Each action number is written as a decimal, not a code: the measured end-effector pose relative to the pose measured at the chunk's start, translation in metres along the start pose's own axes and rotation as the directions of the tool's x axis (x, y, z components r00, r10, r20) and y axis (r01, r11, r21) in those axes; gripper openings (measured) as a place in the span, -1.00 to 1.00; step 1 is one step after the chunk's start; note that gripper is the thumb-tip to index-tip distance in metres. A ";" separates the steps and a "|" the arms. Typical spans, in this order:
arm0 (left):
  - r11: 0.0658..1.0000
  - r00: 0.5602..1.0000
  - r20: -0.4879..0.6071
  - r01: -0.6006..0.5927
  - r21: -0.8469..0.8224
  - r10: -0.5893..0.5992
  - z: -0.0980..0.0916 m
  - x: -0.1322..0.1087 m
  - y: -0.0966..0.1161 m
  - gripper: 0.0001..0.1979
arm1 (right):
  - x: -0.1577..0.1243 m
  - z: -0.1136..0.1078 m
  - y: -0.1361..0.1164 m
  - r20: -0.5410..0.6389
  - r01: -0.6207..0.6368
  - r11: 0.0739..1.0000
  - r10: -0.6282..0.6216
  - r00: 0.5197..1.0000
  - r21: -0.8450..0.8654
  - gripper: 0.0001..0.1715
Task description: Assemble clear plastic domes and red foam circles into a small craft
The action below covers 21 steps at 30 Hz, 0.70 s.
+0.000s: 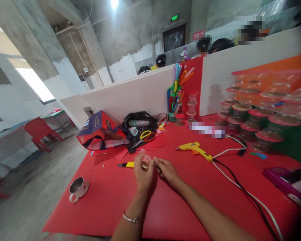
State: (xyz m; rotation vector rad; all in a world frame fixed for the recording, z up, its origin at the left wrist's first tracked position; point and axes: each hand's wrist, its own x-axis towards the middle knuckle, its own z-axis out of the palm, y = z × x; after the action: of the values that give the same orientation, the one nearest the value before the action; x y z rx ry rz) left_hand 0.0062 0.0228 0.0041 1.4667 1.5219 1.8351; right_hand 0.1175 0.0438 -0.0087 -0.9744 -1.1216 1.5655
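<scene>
My left hand (pixel 143 175), with a metal bangle on the wrist, is closed around a small clear plastic piece with pinkish-red parts (pixel 146 160); its exact kind is unclear. Close beside it, my right hand (pixel 167 170) pinches with thumb and fingers at the piece's right side. Whatever lies between those fingertips is too small to make out. A yellow utility knife (pixel 129 164) lies just left of my left hand, partly covered by it. Further right rests a yellow hot glue gun (pixel 196 150), its nozzle pointing left.
Behind my hands lie scissors (pixel 146 135) and a black plastic bag (pixel 130 117). A mug (pixel 79 187) stands near the left edge. Clear red-rimmed containers (pixel 262 125) are stacked at right. Cords (pixel 237 180) cross the right side. A white partition (pixel 130 92) closes the back; people sit beyond.
</scene>
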 end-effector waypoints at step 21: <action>0.983 0.984 0.028 -0.175 0.054 0.173 -0.005 0.003 0.003 -0.73 | -0.006 0.004 -0.005 0.064 0.059 0.995 -0.054 0.996 -0.086 -0.29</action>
State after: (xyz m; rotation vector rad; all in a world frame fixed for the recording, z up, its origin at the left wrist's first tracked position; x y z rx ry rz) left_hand 0.0016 0.0213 0.0082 1.6896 1.4871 1.8778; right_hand 0.1159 0.0380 -0.0020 -0.9492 -1.2596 1.5207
